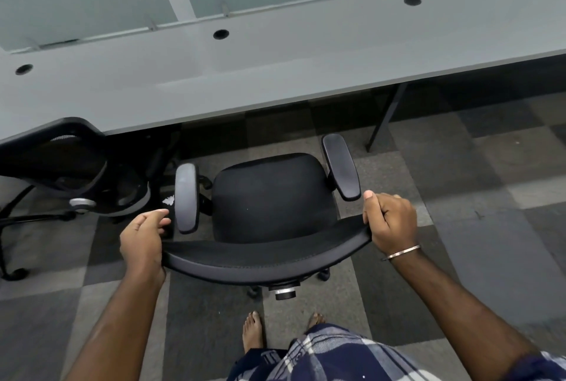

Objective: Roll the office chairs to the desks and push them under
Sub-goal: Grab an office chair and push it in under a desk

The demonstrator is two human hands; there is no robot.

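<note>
Your left hand and right hand curl their fingers around the two ends of the black mesh-backed office chair's top rail, so you can steer it squarely; it stands just short of the long grey desk's front edge; beside it, another black chair is already tucked under.

Black chair — grey desk
</note>
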